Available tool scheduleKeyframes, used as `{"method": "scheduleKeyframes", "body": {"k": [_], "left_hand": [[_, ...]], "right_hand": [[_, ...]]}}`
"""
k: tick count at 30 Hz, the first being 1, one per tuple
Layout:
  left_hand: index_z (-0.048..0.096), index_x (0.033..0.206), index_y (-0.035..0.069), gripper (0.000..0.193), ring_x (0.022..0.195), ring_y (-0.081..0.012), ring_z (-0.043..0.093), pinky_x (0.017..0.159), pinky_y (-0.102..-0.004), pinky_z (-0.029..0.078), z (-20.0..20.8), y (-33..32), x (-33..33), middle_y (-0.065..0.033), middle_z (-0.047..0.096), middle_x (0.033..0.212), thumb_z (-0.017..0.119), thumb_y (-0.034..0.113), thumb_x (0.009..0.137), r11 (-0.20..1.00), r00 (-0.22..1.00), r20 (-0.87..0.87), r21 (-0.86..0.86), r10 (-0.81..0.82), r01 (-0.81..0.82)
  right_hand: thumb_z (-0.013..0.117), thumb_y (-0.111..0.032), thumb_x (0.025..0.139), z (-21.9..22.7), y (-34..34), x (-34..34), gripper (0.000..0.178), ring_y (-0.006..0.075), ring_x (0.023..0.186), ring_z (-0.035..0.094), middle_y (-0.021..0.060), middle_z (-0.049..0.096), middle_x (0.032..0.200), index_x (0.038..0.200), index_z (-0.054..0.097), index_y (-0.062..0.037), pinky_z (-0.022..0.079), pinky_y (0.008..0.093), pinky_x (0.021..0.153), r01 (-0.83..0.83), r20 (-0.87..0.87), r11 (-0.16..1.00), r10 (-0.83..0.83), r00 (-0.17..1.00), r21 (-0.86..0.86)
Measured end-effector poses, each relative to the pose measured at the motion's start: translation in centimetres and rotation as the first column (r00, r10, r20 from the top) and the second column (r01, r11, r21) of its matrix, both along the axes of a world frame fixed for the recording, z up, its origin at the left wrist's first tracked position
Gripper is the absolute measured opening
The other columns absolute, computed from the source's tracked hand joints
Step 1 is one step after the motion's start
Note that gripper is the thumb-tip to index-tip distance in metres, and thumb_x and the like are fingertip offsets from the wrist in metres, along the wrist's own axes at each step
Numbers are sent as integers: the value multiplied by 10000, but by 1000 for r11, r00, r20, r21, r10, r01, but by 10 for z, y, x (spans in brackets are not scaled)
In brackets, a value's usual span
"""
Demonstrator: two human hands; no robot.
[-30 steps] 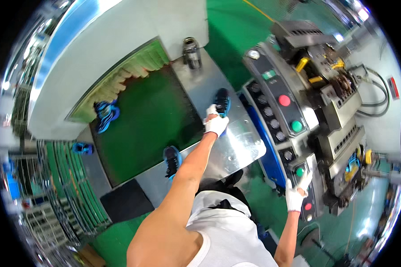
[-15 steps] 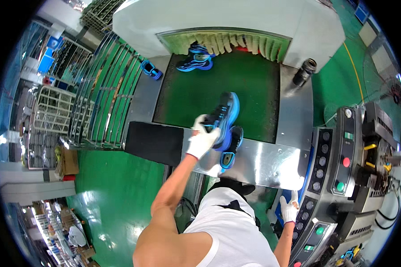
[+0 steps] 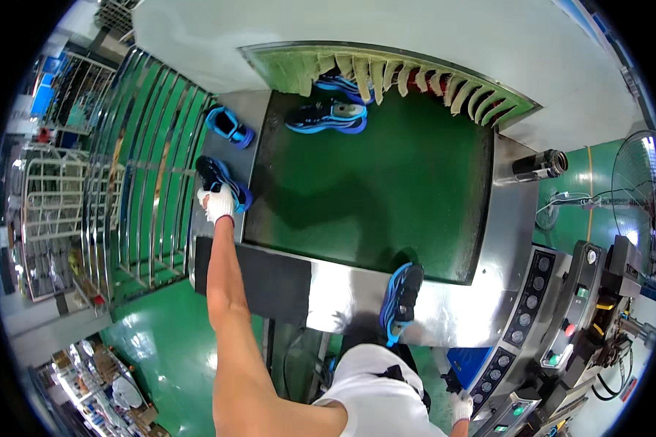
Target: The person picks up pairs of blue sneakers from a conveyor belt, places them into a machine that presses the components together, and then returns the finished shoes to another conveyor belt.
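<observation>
My left hand [image 3: 219, 203], in a white glove, is closed on a black and blue sneaker [image 3: 213, 172] at the left metal ledge. Beyond it on that ledge sits another blue and black shoe [image 3: 231, 127]. A single sneaker [image 3: 401, 297] rests across the near steel ledge in front of me. On the green belt's far left lies a sneaker [image 3: 319, 117], with one more shoe [image 3: 347, 87] partly under the fabric strips. My right hand [image 3: 460, 405], also gloved, is low at the right beside the control panel, against a dark thing; its fingers are unclear.
The green belt [image 3: 372, 189] runs under hanging strips [image 3: 386, 75] into a grey machine housing [image 3: 386, 29]. A black bottle [image 3: 540, 166] is on the right ledge. A metal rack [image 3: 135, 175] borders the left, a black mat [image 3: 270, 280] the near ledge, button panels [image 3: 570, 306] the right.
My left hand has carried a sneaker from above the near ledge to the left ledge. My right hand has shifted lower in view. The view has turned and the belt shoes have shifted slightly.
</observation>
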State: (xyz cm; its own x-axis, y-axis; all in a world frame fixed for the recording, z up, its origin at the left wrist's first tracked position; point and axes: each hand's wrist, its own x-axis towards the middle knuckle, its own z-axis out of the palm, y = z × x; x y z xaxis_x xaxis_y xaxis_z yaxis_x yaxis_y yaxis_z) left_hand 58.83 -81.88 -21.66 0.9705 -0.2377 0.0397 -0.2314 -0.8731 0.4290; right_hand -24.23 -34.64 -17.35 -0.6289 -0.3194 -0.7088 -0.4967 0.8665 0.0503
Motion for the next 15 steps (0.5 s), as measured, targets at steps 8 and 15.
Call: {"method": "scheduleKeyframes", "body": {"k": [8, 15], "left_hand": [[329, 1473, -90, 914, 1273, -419, 507, 1073, -522, 398, -35, -16, -69, -292, 515, 1363, 757, 438, 861, 899, 860, 357, -107, -365, 425], [474, 1451, 51, 827, 1270, -426, 519, 992, -562, 446, -13, -188, -196, -235, 536, 1378, 760, 520, 833, 673, 715, 216, -242, -665, 699]], "right_hand": [[718, -228, 835, 33, -92, 104, 489, 327, 1017, 703, 224, 725, 1099, 1238, 649, 40, 543, 455, 852, 126, 44, 992, -127, 991, 30], [725, -181, 901, 51, -148, 114, 696, 331, 1352, 529, 247, 509, 1474, 1484, 422, 50, 437, 415, 1119, 170, 249, 956, -109, 962, -238]]}}
